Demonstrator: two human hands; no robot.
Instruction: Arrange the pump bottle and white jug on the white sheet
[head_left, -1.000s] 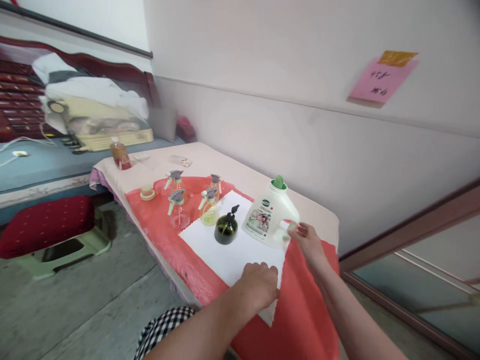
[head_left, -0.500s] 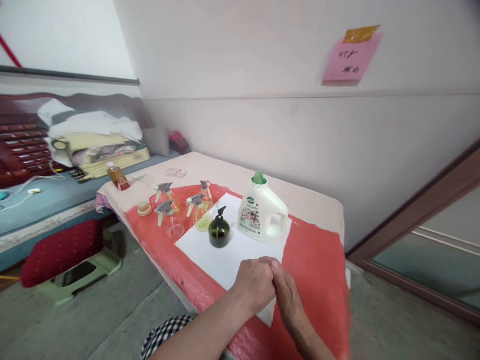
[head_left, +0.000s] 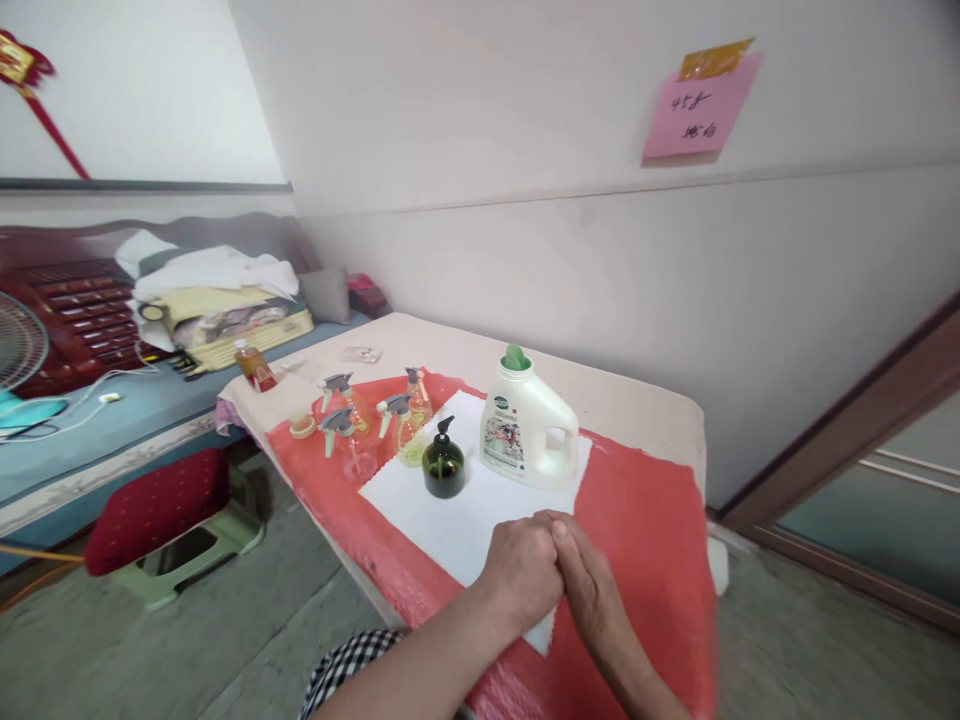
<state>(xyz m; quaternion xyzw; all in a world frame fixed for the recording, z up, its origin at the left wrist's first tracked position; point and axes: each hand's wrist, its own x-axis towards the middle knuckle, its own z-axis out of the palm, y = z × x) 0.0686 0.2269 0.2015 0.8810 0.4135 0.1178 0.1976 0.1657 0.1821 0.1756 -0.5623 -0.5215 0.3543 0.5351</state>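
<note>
1. The left hand (head_left: 523, 572) lay knuckles up on the near edge of the white sheet (head_left: 457, 500), fingers curled loosely under, apparently pinning the sheet flat. Whether it pinched the paper could not be told from this angle.
2. The right hand (head_left: 589, 580) rested just beside it, touching it at the thumb side, fingers relaxed and flat on the red cover (head_left: 637, 520), holding nothing visible.
3. Both forearms ran in from the lower edge, meeting in a shallow V.
4. Beyond the hands, on the sheet, stood a dark green pump bottle (head_left: 443, 462) and a white jug (head_left: 529, 422) with a green cap, upright and apart.
5. Further left, small spray bottles (head_left: 341, 432) clustered on the cover.
6. The bench (head_left: 645, 410) stood against the wall.
</note>
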